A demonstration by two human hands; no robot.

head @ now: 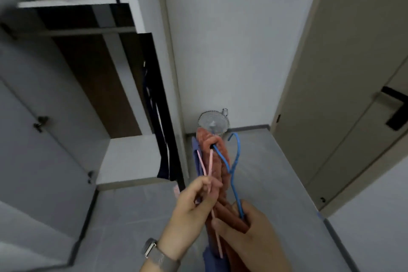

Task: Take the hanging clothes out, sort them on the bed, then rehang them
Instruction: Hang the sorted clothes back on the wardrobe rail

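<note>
Hangers run lengthwise from 6 toward 12 o'clock between both hands. Left hand [196,201] pinches the pink hanger [210,170]; right hand [254,234] grips the blue hanger [234,174] with the rust-coloured garment [220,161], nearer the wardrobe [123,86] at 10 o'clock.

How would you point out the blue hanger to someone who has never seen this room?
Start at the open white wardrobe on the left, then drop to the two hands at the bottom centre. The thin blue wire hanger rises from the right hand, beside the salmon fuzzy garment. The neighbouring thin hanger is pink.
</note>
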